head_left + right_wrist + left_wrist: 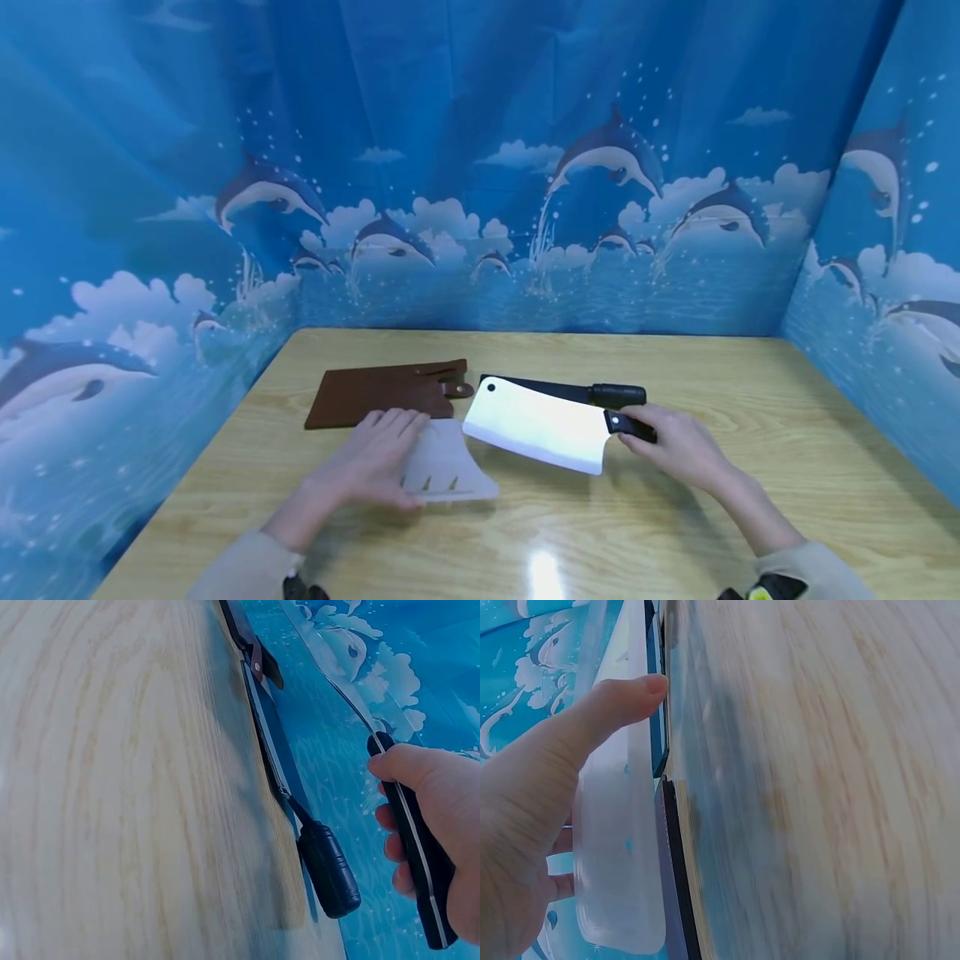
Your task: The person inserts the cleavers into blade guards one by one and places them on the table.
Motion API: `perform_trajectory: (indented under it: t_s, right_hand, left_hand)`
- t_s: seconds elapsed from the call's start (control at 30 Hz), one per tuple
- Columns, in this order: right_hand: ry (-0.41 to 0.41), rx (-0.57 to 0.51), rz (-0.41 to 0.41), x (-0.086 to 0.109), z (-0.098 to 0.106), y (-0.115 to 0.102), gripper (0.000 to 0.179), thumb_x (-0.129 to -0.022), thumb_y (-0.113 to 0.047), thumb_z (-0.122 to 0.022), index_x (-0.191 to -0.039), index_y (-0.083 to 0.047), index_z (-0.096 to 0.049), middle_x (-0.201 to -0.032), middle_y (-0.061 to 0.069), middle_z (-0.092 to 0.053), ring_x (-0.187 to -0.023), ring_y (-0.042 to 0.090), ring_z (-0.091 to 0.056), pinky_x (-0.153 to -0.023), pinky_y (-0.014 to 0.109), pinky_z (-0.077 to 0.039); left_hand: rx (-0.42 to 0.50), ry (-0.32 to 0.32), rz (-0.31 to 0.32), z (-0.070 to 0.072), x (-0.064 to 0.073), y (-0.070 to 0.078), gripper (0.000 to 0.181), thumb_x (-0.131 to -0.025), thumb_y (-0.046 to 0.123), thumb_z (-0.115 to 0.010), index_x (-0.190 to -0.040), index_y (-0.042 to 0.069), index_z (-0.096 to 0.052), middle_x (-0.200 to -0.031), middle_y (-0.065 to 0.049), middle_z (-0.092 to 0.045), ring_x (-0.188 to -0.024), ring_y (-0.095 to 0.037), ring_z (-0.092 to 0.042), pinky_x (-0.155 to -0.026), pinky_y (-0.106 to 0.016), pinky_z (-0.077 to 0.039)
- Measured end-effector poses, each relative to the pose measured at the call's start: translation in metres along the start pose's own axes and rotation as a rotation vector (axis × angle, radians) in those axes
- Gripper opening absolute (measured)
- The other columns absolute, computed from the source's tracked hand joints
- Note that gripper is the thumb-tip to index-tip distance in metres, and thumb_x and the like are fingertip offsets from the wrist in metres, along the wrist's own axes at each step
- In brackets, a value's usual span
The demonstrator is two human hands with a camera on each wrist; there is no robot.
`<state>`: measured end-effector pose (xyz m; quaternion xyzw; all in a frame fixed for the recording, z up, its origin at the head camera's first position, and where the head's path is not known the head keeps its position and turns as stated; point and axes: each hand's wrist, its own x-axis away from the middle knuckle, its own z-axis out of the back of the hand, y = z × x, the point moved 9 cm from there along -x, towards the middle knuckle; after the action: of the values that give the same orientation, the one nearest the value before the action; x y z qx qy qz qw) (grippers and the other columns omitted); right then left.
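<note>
Your right hand (678,446) has its grip clenched round the black handle of the broad steel cleaver (536,425), blade bare and raised over the worktop (750,500). Your left hand (371,467) rests flat, released, on the translucent plastic blade guard (450,471); sheathing not yet done. A second dark knife (577,390) and a brown leather sheath (382,393) lie behind. Pale wood-grain surface; blue dolphin-print backdrop (480,167) on three sides.

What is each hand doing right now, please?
Left hand: open, fingers flat on the translucent blade guard on the table.
Right hand: gripping the cleaver by its black handle.
</note>
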<state>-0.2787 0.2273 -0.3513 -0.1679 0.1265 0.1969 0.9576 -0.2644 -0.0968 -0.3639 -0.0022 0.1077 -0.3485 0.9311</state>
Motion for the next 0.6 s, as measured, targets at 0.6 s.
perform_trajectory:
  t_s: [0.6]
  right_hand:
    - [0.093,0.147,0.105,-0.001,0.001,-0.014,0.034,-0.078,-0.028,-0.073,-0.107,-0.01,-0.069,-0.086,0.006,-0.067,-0.064,0.015,-0.059,-0.05,0.029,-0.043]
  left_hand:
    - [0.045,-0.028,0.047,-0.004,-0.003,-0.001,0.112,-0.053,0.067,-0.073,-0.135,-0.002,-0.041,-0.131,-0.017,-0.048,-0.117,-0.029,-0.045,-0.093,-0.048,-0.037]
